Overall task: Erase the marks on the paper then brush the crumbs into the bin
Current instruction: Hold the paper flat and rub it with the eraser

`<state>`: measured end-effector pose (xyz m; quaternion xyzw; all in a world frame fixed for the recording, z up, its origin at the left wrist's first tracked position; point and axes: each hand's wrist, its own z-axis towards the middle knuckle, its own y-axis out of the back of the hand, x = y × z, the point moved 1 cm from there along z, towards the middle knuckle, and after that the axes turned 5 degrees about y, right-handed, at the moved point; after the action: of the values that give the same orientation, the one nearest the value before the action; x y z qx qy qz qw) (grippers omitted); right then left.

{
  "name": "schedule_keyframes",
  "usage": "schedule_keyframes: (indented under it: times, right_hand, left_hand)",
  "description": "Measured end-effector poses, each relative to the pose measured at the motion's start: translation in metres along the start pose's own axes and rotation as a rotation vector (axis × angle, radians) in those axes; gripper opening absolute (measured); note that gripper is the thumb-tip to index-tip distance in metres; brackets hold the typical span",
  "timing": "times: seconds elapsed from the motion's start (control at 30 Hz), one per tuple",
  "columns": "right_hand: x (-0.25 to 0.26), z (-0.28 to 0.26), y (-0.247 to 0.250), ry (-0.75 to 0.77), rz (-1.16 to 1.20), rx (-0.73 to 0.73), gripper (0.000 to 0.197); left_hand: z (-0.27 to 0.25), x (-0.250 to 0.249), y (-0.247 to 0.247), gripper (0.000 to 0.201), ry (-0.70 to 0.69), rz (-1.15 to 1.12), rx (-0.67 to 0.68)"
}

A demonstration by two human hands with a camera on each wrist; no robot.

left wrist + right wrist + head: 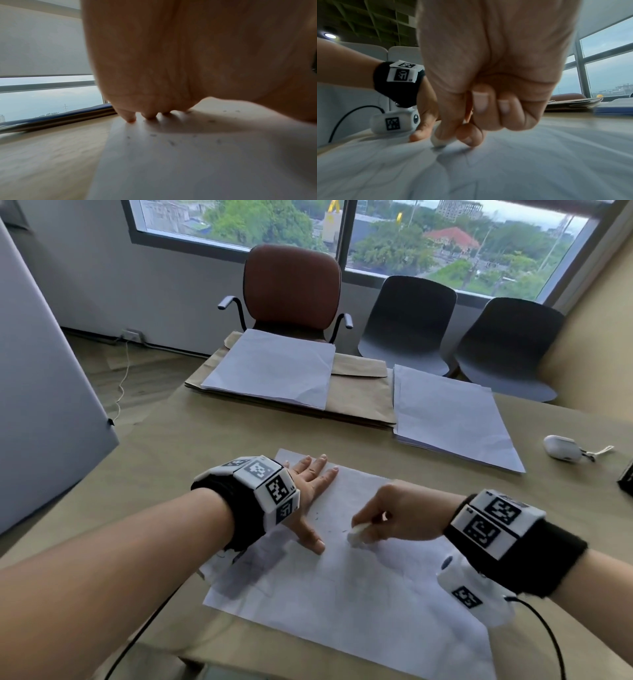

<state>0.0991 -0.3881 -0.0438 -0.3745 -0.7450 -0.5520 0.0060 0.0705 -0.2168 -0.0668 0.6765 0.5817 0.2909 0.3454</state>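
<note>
Both forearms reach in from the near edge, each with a black wrist band (534, 556) carrying white tiles printed with black codes. Under them lies the paper (359, 594), a white sheet flat on the tan table (205, 440), creased and bearing faint pencil marks. Left hand (310, 491) lies flat on the sheet's far left part, fingers straight and spread, thumb stretched toward the middle of the page; the left wrist view shows its fingertips (130, 119) touching the paper near its edge. Right hand (404, 515) has its fingers curled round a small white eraser (358, 535), pinched between thumb and fingers, its tip pressed to the sheet just beside the left thumb. Small dark crumbs (334, 530) are scattered on the paper between the two hands and near the left fingers.

Farther back on the table sit two stacks of white sheets (448, 419), the left one lying on brown envelopes (363, 392). A white earbud case (561, 449) rests near the right edge. Behind the table stand a brown chair (291, 292) and two grey chairs (407, 323) below a window.
</note>
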Motion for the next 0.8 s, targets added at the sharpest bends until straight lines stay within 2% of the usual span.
schedule_keyframes:
  times: [0.03,0.17,0.23,0.3,0.37,0.43,0.63,0.7,0.8]
  right_hand:
    - [0.001,0.005,0.004,-0.024,-0.027,-0.031,0.027]
    - [0.001,0.04,0.018,-0.103,-0.069,-0.301,0.028]
    - [0.002,0.044,0.016,-0.118,-0.06,-0.351,0.026]
    - [0.006,0.032,0.008,-0.052,-0.069,-0.279,0.027]
    - [0.014,0.016,-0.001,0.013,-0.041,-0.119,0.03]
    - [0.018,0.01,-0.002,0.018,-0.03,-0.025,0.03]
    - [0.007,0.051,0.018,-0.154,-0.145,-0.32,0.025]
    - [0.014,0.044,0.009,-0.111,-0.169,-0.303,0.027]
    - [0.025,0.017,-0.007,0.015,-0.124,-0.147,0.03]
  left_hand:
    - [0.0,0.0,0.0,0.125,-0.001,0.001,-0.001]
    - [-0.001,0.001,0.0,0.125,-0.01,-0.009,-0.021]
    - [-0.003,0.001,0.0,0.125,-0.007,-0.018,-0.025]
    - [-0.003,0.001,0.0,0.125,0.0,-0.016,-0.025]
    - [-0.001,0.001,0.0,0.126,0.008,-0.015,-0.026]
    - [0.0,0.0,-0.001,0.126,0.01,-0.016,-0.028]
    - [-0.003,0.002,-0.002,0.126,0.0,-0.04,-0.068]
    - [-0.003,0.003,-0.003,0.126,0.01,-0.047,-0.075]
    - [-0.001,0.003,-0.004,0.125,0.018,-0.043,-0.076]
